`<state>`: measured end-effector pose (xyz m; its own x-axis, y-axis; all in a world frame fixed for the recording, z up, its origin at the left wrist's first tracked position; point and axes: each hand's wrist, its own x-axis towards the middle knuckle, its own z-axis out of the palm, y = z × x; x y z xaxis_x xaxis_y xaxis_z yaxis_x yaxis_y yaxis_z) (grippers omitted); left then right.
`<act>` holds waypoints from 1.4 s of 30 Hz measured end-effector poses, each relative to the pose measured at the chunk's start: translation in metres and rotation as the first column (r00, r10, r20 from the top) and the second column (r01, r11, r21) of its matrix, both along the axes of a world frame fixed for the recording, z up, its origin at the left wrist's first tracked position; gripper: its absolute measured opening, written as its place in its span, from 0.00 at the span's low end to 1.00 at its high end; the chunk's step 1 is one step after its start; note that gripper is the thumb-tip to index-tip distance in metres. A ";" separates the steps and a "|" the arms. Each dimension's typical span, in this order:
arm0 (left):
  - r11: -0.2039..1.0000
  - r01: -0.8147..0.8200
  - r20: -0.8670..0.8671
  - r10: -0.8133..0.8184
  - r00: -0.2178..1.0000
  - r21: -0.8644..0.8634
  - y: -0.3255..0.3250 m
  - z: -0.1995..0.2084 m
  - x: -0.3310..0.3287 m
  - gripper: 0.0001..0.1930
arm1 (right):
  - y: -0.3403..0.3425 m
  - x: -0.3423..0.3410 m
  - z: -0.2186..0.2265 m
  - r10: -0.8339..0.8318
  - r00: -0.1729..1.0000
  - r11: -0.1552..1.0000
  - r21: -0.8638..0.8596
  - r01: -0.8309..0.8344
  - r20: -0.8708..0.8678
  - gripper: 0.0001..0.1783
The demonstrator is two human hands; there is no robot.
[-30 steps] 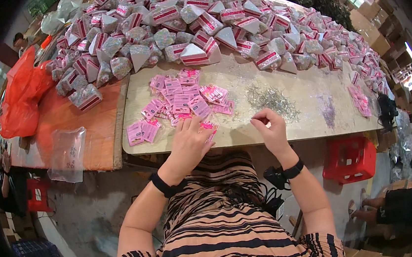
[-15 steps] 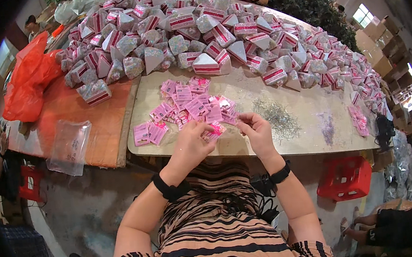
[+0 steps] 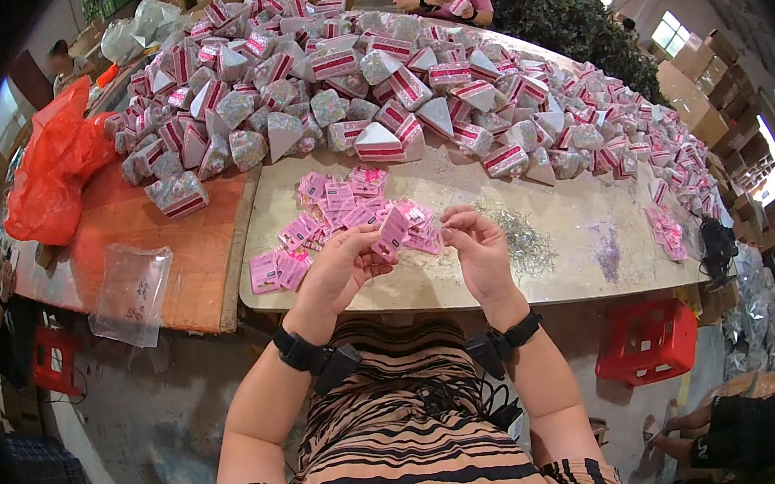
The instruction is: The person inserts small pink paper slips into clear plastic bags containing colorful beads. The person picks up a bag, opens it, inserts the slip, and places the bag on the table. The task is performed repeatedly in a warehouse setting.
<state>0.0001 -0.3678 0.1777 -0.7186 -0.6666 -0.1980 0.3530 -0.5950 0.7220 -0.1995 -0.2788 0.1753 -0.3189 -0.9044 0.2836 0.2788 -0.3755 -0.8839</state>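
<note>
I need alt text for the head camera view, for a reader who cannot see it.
The left hand holds a small pink card near the right hand, above a pale table with scattered pink cards. Behind them lies a big heap of pink-and-white packets.

Small pink card labels [image 3: 347, 213] fanned at centre, red-and-silver pyramid packets [image 3: 409, 81] heaped toward twelve o'clock, clear plastic bag [image 3: 131, 293] at nine
</note>
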 end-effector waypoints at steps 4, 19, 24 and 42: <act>0.998 0.063 0.001 -0.063 0.998 -0.028 0.004 0.004 -0.001 0.13 | -0.008 0.000 -0.008 -0.014 1.000 1.000 -0.020 0.014 0.009 0.07; 0.972 0.191 0.175 -0.166 0.971 -0.136 0.012 0.010 0.001 0.15 | -0.005 0.000 0.017 -0.193 0.938 0.967 -0.220 0.131 -0.289 0.08; 0.943 0.126 0.127 -0.090 0.988 -0.309 0.003 0.024 -0.031 0.14 | -0.001 0.001 0.027 -0.074 0.949 0.981 -0.195 0.013 -0.307 0.08; 0.824 -0.224 -0.004 0.260 0.966 -0.520 0.015 0.027 -0.056 0.05 | 0.001 0.013 0.021 -0.013 0.894 0.988 0.146 -0.059 0.448 0.05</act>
<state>-0.0555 -0.3530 0.2044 -0.5181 -0.8362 0.1799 0.3789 -0.0358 0.9247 -0.1863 -0.2778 0.1962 -0.3576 -0.9336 -0.0243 0.6638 -0.2358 -0.7098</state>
